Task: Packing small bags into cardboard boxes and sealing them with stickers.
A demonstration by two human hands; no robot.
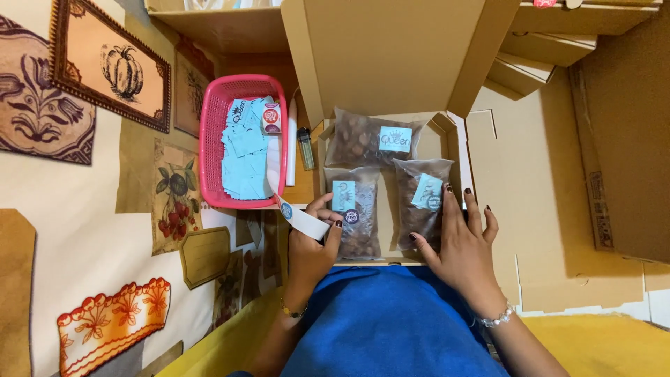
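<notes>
An open cardboard box [447,129] holds three clear bags of brown nuts, each with a pale blue label. My left hand [314,241] grips a white strip of sticker backing [301,216] with a round blue sticker on it, and its fingers touch the front left bag [352,216], which bears a dark round sticker. My right hand [460,241] lies flat with spread fingers on the front right bag [422,199]. The third bag [370,139] lies at the back of the box.
A pink plastic basket [213,132] left of the box holds several blue labels and a roll of round stickers [271,117]. A lighter [306,148] lies between basket and box. Flat cardboard sheets [530,209] and stacked boxes fill the right. A patterned cloth [91,209] covers the left.
</notes>
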